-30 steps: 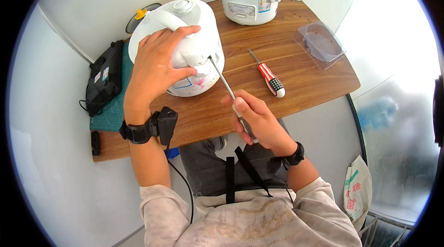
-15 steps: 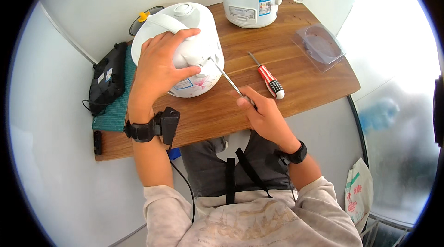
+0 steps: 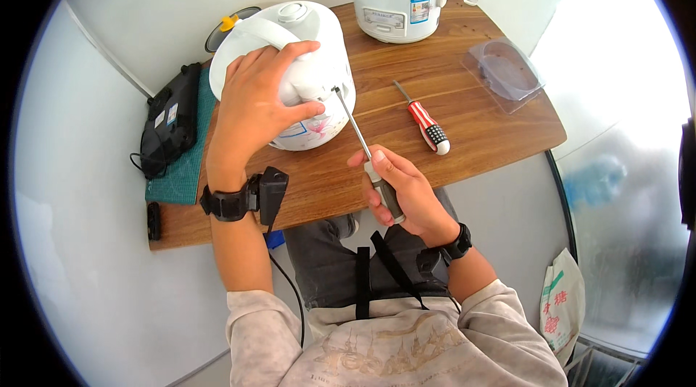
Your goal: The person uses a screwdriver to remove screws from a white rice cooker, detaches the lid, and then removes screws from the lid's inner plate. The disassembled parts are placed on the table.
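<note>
A white rice cooker [image 3: 330, 35] with a floral pattern low on its side stands tilted at the table's left. My left hand [image 3: 255, 104] grips it, thumb and fingers spread around the protruding part between handle and side. In my right hand [image 3: 407, 184] is a screwdriver [image 3: 386, 193] with a grey-and-dark handle. Its tip meets the cooker's side near my left thumb; the exact contact spot is too small to make out. Right of the cooker lies a second screwdriver [image 3: 428, 126], red and white with a black dotted band.
Another white rice cooker [image 3: 395, 6] stands at the back of the wooden table [image 3: 500, 144]. A clear plastic tray [image 3: 504, 72] lies at the right. On the left, a black case [image 3: 174, 119] rests on a green mat [image 3: 185, 178]; behind is a round lid [image 3: 214, 40].
My right hand has shifted its hold on the screwdriver, baring more of the handle, which now points more toward me. My left hand stays on the cooker.
</note>
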Demonstrator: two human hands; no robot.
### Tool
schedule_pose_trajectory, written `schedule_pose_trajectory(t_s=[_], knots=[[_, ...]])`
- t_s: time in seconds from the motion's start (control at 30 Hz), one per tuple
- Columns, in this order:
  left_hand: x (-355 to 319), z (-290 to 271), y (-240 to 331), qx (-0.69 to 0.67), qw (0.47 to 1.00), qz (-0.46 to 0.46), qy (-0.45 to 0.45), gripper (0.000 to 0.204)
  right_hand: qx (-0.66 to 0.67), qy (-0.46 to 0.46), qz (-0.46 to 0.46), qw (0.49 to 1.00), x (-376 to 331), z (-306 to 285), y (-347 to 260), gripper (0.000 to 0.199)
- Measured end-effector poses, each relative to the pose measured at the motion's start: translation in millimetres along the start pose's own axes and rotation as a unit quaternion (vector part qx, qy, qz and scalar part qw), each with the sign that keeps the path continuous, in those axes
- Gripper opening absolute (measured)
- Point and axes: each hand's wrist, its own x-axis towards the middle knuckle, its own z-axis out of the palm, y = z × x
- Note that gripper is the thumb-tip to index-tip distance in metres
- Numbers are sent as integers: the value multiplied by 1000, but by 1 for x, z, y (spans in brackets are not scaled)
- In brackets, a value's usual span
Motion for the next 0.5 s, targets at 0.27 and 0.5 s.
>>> schedule_pose_trajectory(t_s=[0.27, 0.5], knots=[[0, 2, -3, 12, 1000, 1, 2, 71, -8, -11, -6, 1000, 4, 0, 1, 41], [2, 1, -3, -2, 1000, 2, -5, 68, -134, -12, -70, 988, 9, -8, 9, 44]])
